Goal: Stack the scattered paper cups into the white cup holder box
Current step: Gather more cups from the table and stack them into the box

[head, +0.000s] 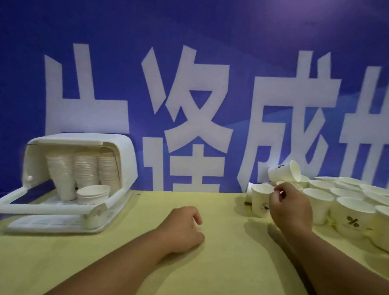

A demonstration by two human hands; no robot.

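This looks like an exhibition or event booth rather than a home. A large blue banner (pixel 193 57) with huge white printed characters fills the whole background, standing right behind a table (pixel 205 272) covered in pale yellow. On the table's left end, in front of the banner, sits a white cup holder box (pixel 112 147) holding stacks; on its right end crowd many identical paper cups (pixel 354 212) printed with a percent mark.
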